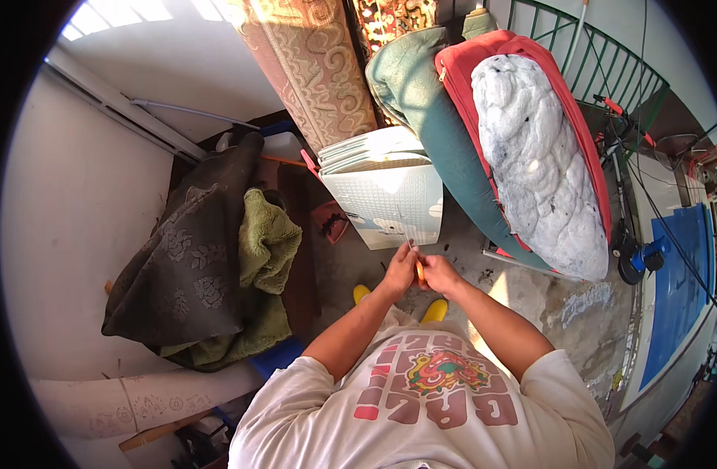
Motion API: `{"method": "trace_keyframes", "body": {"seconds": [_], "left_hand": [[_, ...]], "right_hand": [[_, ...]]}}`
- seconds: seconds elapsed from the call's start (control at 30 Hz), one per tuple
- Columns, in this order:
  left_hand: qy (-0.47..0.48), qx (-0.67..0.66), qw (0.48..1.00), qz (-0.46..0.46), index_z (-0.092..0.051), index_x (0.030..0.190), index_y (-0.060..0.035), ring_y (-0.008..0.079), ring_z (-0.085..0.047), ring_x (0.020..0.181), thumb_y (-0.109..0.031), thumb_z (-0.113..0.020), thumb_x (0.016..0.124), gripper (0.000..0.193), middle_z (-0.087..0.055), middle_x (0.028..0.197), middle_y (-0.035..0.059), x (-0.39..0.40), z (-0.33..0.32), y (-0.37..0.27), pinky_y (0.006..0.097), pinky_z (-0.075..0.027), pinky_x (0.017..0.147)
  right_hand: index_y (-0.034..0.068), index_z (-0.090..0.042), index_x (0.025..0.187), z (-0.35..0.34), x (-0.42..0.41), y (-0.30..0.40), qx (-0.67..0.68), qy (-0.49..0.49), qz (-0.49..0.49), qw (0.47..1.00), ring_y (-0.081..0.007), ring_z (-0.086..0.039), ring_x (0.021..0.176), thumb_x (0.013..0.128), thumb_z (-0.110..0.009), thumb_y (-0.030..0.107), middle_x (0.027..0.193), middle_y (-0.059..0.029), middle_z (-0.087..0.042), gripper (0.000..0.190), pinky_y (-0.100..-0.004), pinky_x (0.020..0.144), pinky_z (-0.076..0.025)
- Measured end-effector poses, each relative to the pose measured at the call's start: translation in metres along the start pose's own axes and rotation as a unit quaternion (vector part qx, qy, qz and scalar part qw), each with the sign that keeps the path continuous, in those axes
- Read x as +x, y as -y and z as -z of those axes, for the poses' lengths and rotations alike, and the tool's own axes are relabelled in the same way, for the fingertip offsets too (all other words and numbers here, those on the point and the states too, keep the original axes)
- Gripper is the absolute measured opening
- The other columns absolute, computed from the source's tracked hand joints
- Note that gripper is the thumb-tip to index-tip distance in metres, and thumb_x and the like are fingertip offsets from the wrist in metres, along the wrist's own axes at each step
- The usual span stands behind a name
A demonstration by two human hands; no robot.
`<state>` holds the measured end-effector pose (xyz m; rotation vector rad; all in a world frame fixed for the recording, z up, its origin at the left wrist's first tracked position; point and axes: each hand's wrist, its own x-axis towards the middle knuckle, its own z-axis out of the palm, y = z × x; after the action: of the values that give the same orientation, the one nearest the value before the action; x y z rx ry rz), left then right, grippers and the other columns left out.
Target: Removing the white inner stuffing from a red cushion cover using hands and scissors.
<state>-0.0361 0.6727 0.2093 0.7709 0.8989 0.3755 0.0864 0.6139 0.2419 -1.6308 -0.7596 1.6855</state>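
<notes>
My right hand (440,273) grips a slim tool by its orange handle (419,271). A thin, light shaft or blade points away from me; whether it belongs to scissors or another tool cannot be told. Close beside it, my left hand (401,267) has its fingertips pinched at the tool's front part. Whether anything else is between the fingers is hidden. Just beyond both hands stands a folded pale foam mat (388,199) with a printed pattern, leaning upright on the concrete floor. My yellow footwear (435,311) shows below the hands.
Left, a dark floral-embossed rug (200,264) and a green plush cloth (269,240) are heaped up. Rolled carpets (311,70) stand behind the mat. On the right lean a teal cushion (446,152) and a red cover (461,70) with white stuffing (534,164). A pink dustpan (330,221) lies near the mat.
</notes>
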Motion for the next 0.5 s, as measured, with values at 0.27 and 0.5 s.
{"method": "trace_keyframes", "body": {"seconds": [0.27, 0.5], "left_hand": [[-0.125, 0.466, 0.833, -0.269, -0.043, 0.129, 0.0009, 0.0465, -0.055, 0.086, -0.016, -0.047, 0.090, 0.042, -0.056, 0.092, 0.0260, 0.141, 0.067, -0.083, 0.0496, -0.045, 0.078], [-0.330, 0.690, 0.624, -0.162, -0.041, 0.135, -0.0105, 0.0316, -0.037, 0.121, -0.027, -0.053, 0.086, 0.054, -0.043, 0.122, 0.0130, 0.241, 0.128, -0.144, 0.0540, -0.028, 0.102]], "right_hand": [[0.004, -0.054, 0.120, 0.007, 0.039, 0.013, 0.330, -0.152, 0.092, 0.927, -0.0164, -0.057, 0.103, 0.094, -0.056, 0.015, 0.119, -0.0084, -0.057, 0.029, -0.0331, 0.079, -0.054], [0.004, -0.058, 0.110, 0.078, -0.025, -0.038, 0.139, -0.349, -0.010, 0.927, -0.0118, -0.063, 0.081, 0.091, -0.058, 0.014, 0.092, -0.0037, -0.067, 0.021, -0.0249, 0.065, -0.049]]}}
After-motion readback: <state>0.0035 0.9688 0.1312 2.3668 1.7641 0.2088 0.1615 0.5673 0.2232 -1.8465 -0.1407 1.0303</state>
